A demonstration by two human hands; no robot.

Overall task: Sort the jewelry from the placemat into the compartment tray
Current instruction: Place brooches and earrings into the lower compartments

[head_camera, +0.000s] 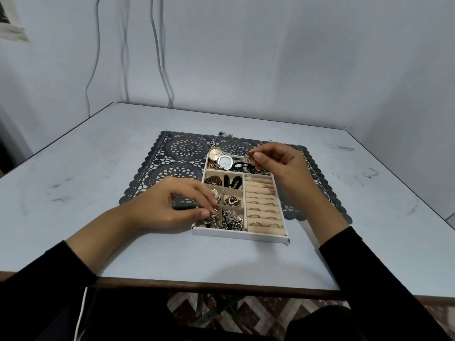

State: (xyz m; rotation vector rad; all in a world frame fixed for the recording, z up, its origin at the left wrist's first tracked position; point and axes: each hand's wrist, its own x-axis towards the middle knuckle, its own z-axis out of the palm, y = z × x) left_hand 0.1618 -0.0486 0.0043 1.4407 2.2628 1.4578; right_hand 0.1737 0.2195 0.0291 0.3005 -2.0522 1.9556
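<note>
A white compartment tray (240,236) lies on a dark lace placemat (177,153). Its back section holds two watches (220,158) and dark bead strands; small left cells hold earrings and brooches; the right side has ring rolls (262,205) with several rings. My left hand (172,205) hovers over the front-left cell and pinches a small gold ring-like piece (213,214) between thumb and fingers. My right hand (278,163) is raised over the tray's back right and pinches a small sparkly jewelry piece (249,157).
A few small dark jewelry bits (225,133) lie at the placemat's far edge. The pale table (98,168) stretches left and right of the mat. Walls with hanging cables (157,57) stand behind. The table's near edge is close to my body.
</note>
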